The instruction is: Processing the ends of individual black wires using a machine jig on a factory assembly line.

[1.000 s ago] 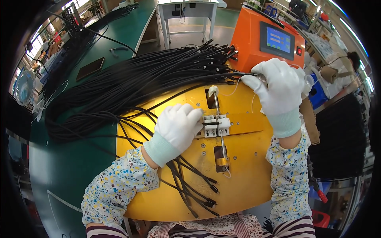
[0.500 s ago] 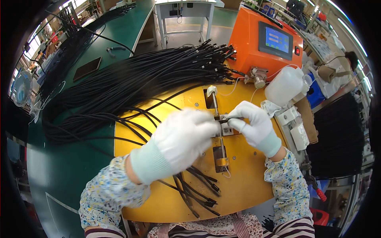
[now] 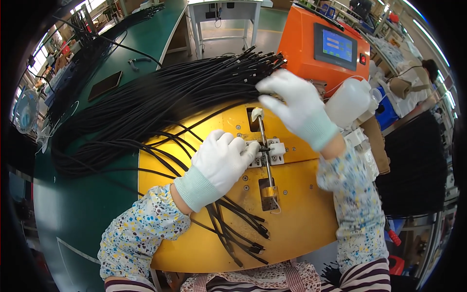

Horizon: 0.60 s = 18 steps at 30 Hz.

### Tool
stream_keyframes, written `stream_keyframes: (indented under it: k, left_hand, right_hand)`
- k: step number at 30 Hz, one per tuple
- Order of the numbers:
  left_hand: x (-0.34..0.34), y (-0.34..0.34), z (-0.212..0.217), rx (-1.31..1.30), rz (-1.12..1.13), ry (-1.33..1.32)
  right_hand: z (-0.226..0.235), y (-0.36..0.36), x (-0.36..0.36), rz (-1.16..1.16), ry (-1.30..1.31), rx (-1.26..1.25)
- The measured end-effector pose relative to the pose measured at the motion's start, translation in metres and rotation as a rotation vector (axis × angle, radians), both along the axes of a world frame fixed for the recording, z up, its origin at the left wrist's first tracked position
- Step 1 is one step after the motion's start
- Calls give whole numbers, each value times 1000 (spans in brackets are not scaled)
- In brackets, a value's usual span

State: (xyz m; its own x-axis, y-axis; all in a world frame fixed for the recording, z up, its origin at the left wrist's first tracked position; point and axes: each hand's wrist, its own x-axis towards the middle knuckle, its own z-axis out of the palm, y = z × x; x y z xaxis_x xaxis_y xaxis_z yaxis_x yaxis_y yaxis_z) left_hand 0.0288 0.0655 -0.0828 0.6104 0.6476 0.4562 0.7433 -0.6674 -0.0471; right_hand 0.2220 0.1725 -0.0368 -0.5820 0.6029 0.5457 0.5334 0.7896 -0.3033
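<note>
My left hand [image 3: 221, 163], in a white glove, rests on the yellow board [image 3: 301, 219]. Its fingertips pinch the end of a black cable [image 3: 264, 149] against the white clamp block [image 3: 277, 147], where a thin metal rod [image 3: 265, 160] crosses. My right hand [image 3: 296, 104], also gloved, is raised at the back. Its fingers are apart, and the index finger and thumb touch the tips of the big bundle of black cables [image 3: 160, 97]. Nothing shows as gripped in it.
An orange machine [image 3: 331, 44] with a blue screen stands behind the board, and a white squeeze bottle [image 3: 348, 100] is beside it. Several loose black cables [image 3: 238, 228] lie under my left forearm. The green bench [image 3: 73, 204] spreads to the left. Another person [image 3: 413, 82] sits far right.
My right hand left the clamp and rose back to the cable bundle's tips. My left hand dropped from above the board onto the clamp block.
</note>
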Motion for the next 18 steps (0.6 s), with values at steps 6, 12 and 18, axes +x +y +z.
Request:
stream_keyframes:
  k: [6, 12, 18]
  left_hand:
    - [-1, 0, -3, 26, 2, -5]
    - [0, 2, -2, 27, -6, -18]
    - [-3, 4, -7, 68, -8, -25]
  right_hand:
    - [9, 54, -75, -219, -463, 49]
    - [7, 85, -83, -125, -615, 101]
    - [31, 65, -89, -99, -311, 486]
